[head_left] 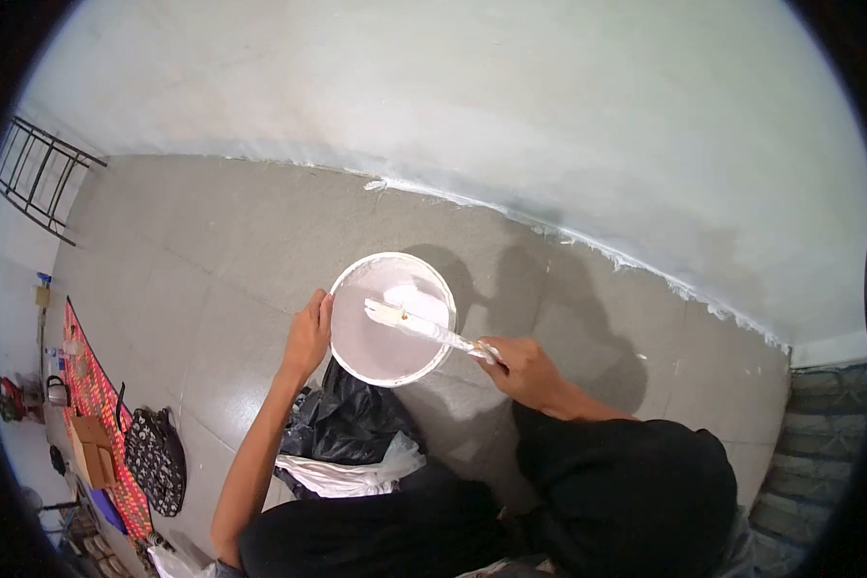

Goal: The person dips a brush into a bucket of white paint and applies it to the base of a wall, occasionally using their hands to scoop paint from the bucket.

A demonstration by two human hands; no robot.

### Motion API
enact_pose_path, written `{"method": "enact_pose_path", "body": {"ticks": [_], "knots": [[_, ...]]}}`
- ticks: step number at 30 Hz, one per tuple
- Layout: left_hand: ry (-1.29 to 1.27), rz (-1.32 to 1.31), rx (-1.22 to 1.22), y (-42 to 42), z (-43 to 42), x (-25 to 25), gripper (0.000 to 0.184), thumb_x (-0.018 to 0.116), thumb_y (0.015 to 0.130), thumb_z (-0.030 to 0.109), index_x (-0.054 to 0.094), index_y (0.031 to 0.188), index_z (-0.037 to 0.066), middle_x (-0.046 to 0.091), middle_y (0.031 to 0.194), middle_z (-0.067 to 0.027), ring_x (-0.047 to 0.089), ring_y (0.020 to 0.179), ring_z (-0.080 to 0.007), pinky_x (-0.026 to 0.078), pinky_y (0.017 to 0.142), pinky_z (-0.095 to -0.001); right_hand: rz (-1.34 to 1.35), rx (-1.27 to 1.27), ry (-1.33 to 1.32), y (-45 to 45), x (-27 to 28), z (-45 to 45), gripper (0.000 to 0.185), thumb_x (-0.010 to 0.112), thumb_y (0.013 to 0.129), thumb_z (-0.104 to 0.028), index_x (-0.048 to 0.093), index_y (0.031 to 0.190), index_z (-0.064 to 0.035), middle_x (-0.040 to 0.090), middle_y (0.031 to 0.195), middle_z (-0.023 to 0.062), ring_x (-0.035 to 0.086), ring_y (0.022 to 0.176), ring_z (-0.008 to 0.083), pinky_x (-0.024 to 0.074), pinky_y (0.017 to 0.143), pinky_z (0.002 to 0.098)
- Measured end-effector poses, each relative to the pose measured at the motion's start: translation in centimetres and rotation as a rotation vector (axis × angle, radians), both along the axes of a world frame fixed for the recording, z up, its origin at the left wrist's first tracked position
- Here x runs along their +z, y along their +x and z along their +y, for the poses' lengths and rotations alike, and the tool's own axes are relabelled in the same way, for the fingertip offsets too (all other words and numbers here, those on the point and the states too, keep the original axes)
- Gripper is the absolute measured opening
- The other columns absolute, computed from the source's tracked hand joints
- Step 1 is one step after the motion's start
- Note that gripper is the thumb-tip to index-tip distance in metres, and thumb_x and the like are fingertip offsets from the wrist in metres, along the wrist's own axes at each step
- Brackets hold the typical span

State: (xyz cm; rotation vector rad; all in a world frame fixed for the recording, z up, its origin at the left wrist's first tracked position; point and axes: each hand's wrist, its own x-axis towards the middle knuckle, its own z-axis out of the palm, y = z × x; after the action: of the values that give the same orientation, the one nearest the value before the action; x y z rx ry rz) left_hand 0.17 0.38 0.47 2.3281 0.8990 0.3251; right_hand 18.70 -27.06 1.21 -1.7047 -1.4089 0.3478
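Note:
A round white bucket (345, 349) stands on the floor in front of me, with white, paint-like stuff (409, 294) inside. The fingers of my left hand (308, 332) are closed on its left rim. From the right, my right hand (520, 369) grips a white-smeared flat stick (429, 329), which reaches over the rim and across the bucket's mouth. Whether its far tip touches the contents I cannot tell. Just below the bucket lie a black plastic bag (342, 419) and a white plastic bag (356, 476), close to my knees.
A pale wall (511, 106) rises ahead, with rough white edging (588, 241) along the grey floor (193, 250). At left are a black metal rack (43, 178), a patterned bag (154, 462) and a red mat (91, 371) with a cardboard box (93, 451). Ribbed grey material (814, 453) lies at right.

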Motion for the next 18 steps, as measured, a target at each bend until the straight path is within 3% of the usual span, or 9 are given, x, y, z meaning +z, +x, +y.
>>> {"method": "enact_pose_path", "body": {"ticks": [18], "knots": [[-0.004,-0.018,0.017,0.09,-0.23,0.02,0.031,0.037,0.096,0.028,0.047,0.086,0.0,0.052,0.072,-0.028,0.051,0.073,-0.0476,0.039,0.058,-0.048,-0.035,-0.035,0.069,0.23,-0.7,-0.54,0.025,0.06,0.084,-0.013,0.058,0.101,0.0052,0.061,0.076,0.0183,0.057,0.058,0.0263,0.0451,0.053,0.0338]]}}
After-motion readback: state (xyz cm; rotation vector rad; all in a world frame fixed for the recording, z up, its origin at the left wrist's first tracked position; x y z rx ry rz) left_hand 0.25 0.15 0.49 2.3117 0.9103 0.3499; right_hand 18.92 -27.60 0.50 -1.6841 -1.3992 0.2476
